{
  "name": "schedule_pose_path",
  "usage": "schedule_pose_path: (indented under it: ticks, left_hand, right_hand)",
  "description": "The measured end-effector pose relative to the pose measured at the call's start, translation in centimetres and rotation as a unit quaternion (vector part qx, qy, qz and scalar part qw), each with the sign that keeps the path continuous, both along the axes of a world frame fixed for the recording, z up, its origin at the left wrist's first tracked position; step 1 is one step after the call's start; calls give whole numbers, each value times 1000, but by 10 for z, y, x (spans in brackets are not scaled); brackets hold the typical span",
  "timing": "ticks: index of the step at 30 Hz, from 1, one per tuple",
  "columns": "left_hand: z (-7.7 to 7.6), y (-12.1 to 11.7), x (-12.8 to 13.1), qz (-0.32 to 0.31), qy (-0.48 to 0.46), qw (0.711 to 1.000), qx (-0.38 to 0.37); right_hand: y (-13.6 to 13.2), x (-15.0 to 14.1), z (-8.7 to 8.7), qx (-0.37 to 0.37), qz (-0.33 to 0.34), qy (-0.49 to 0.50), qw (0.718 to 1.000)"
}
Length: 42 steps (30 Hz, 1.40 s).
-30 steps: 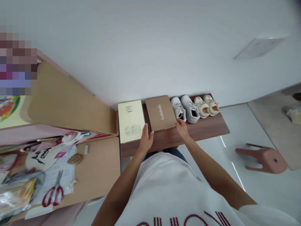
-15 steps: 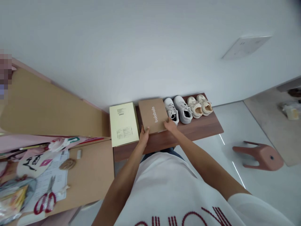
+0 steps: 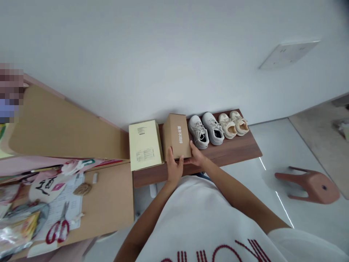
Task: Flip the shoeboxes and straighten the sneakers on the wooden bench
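Observation:
A brown shoebox with white lettering is tilted up on its side on the wooden bench. My left hand grips its near left edge, thumb and fingers apart on the cardboard. At the near right corner my right hand holds the box, some of its fingers hidden beneath. Close on the left lies a pale yellow box with printed labels. To the right stand a pair of white sneakers and a pair of cream shoes.
A desk at the left bears red-handled scissors, papers and plastic bags. Behind it rises a tan board. A pink stool is on the floor at the right. The white wall runs behind the bench.
The brown shoebox has turned from lying flat, logo up, to standing on its side with another lettered face showing. My left hand has shifted right along it, and my right hand slid lower.

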<state>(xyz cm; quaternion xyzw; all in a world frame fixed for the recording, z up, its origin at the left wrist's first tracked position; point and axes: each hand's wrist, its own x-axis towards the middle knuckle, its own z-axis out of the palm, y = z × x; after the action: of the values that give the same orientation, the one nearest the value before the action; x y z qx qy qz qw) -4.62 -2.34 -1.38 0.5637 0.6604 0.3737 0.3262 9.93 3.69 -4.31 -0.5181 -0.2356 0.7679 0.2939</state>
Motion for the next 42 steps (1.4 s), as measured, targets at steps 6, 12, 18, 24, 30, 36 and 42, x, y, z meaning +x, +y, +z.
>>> schedule_pose_path:
  ticks: [6, 12, 18, 24, 30, 36, 42]
  left_hand:
    - [-13, 12, 5, -107, 36, 994, 6]
    - [-30, 11, 15, -169, 105, 980, -7]
    - [-43, 9, 21, -138, 153, 978, -42]
    - [-50, 9, 50, -78, 131, 986, -72]
    - [-49, 38, 126, -147, 32, 986, -72]
    - [-60, 89, 200, 25, 16, 978, -207]
    - [-66, 104, 179, 123, -153, 964, -178]
  right_hand:
    - [4, 1, 2, 42, -95, -65, 992]
    - [7, 6, -18, 51, -211, -229, 949]
    - [14, 10, -26, 73, -162, -226, 958]
    - [21, 61, -17, 196, -88, -268, 939]
    - [20, 157, -9, 290, -73, -519, 801]
    - [42, 194, -23, 197, 63, -537, 818]
    - [42, 241, -24, 218, 39, -497, 839]
